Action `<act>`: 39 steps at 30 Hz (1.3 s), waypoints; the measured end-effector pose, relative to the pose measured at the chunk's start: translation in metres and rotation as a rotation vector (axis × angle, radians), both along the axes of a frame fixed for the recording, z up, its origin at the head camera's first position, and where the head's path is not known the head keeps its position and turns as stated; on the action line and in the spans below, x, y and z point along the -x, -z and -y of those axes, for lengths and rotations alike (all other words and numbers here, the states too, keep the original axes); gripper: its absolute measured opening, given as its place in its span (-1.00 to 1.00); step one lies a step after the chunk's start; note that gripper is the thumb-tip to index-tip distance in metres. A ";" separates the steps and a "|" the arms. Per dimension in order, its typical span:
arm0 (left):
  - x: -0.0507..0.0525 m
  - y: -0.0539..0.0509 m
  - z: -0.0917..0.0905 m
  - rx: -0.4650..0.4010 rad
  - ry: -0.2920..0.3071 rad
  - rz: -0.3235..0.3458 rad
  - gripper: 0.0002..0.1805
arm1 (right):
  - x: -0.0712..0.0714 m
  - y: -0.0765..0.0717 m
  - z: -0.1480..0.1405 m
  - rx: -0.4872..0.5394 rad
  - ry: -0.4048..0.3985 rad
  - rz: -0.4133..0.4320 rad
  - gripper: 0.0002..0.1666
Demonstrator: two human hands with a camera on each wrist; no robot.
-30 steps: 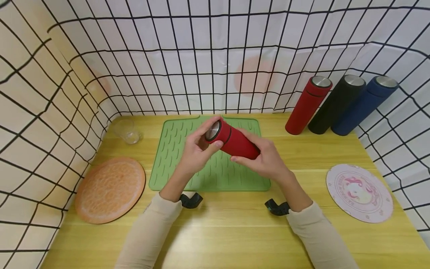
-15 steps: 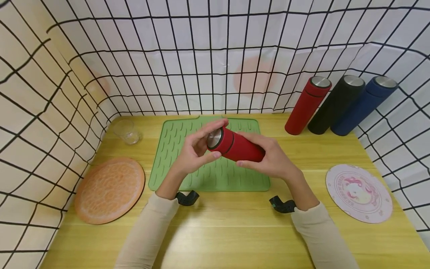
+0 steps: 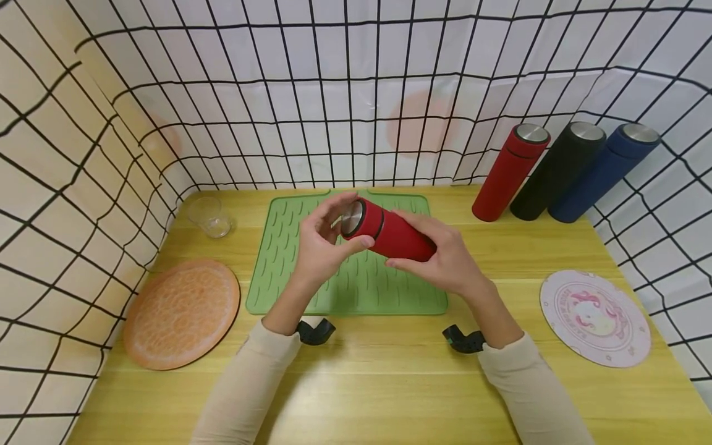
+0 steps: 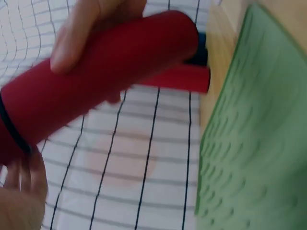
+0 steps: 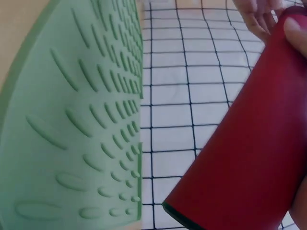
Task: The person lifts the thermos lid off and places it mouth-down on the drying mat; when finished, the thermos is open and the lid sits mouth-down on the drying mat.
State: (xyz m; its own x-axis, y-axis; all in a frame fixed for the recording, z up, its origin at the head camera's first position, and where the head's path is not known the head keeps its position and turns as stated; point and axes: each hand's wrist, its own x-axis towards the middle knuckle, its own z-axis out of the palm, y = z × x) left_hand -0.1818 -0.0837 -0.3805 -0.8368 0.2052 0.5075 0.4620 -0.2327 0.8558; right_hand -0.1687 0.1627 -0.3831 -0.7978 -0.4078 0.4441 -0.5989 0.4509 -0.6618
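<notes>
A red thermos flask (image 3: 402, 235) with a round metal-topped lid (image 3: 353, 218) is held tilted above the green ribbed mat (image 3: 356, 293), its lid end up and to the left. My left hand (image 3: 321, 242) has its thumb on the near side of the lid and its fingers curled around the far side. Around the lower body my right hand (image 3: 447, 259) grips the flask, thumb in front. In the left wrist view the flask (image 4: 110, 67) shows a dark ring below the lid. The right wrist view shows the flask's body (image 5: 249, 134) and dark base rim.
Red (image 3: 510, 176), black (image 3: 556, 176) and blue (image 3: 603, 176) flasks stand at the back right. A clear glass (image 3: 210, 217) is at the back left. An orange round placemat (image 3: 183, 315) lies left, a pink unicorn mat (image 3: 595, 318) right. Grid-patterned walls enclose the table.
The flask dipped slightly to the right, then came back up and left. My left fingers spread over the lid half a second ago and now curl around it; my right hand kept its grip.
</notes>
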 end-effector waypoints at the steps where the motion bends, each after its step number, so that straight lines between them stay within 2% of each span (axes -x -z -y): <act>1: 0.002 0.000 0.002 0.010 0.056 -0.033 -0.09 | 0.000 -0.001 -0.001 0.001 -0.017 0.010 -0.06; 5: 0.007 0.001 0.012 0.035 0.325 -0.151 -0.22 | 0.000 -0.004 -0.005 0.010 -0.083 0.081 -0.05; 7: 0.008 0.001 0.017 0.044 0.376 -0.172 -0.28 | 0.000 -0.005 -0.008 0.019 -0.104 0.122 -0.04; 9: 0.008 0.001 0.018 0.034 0.357 -0.167 -0.31 | -0.001 -0.007 -0.009 0.027 -0.112 0.137 -0.03; 11: 0.008 0.003 0.017 0.021 0.292 -0.145 -0.28 | -0.001 -0.007 -0.009 0.025 -0.100 0.126 -0.03; 16: 0.006 0.008 0.008 -0.012 0.070 -0.049 -0.14 | 0.001 -0.006 -0.006 -0.003 -0.010 -0.004 -0.06; 18: 0.006 0.009 0.006 -0.015 0.038 -0.027 -0.11 | 0.002 -0.005 -0.005 -0.026 0.014 -0.050 -0.07; 20: 0.008 0.010 0.007 -0.015 0.085 -0.039 -0.09 | 0.003 -0.005 -0.005 -0.043 0.011 -0.062 -0.07; 25: 0.013 0.011 0.013 0.015 0.341 -0.121 -0.20 | 0.004 -0.006 -0.004 -0.049 -0.027 0.004 -0.10; 27: 0.014 0.010 0.016 0.024 0.373 -0.126 -0.24 | 0.005 -0.007 -0.003 -0.042 -0.032 0.038 -0.12; 29: 0.014 0.011 0.017 0.021 0.352 -0.104 -0.26 | 0.006 -0.007 -0.003 -0.030 -0.030 0.061 -0.13; 30: 0.014 0.011 0.018 0.023 0.320 -0.089 -0.26 | 0.007 -0.007 -0.003 -0.024 -0.029 0.065 -0.13; 35: 0.013 0.010 0.015 0.051 0.115 0.013 -0.16 | 0.009 -0.007 -0.002 -0.027 -0.005 0.018 -0.13; 37: 0.013 0.009 0.015 0.062 0.102 0.013 -0.08 | 0.010 -0.007 -0.002 -0.036 0.002 0.007 -0.13; 39: 0.014 0.009 0.015 0.069 0.156 -0.026 -0.05 | 0.010 -0.007 -0.003 -0.038 0.004 0.013 -0.13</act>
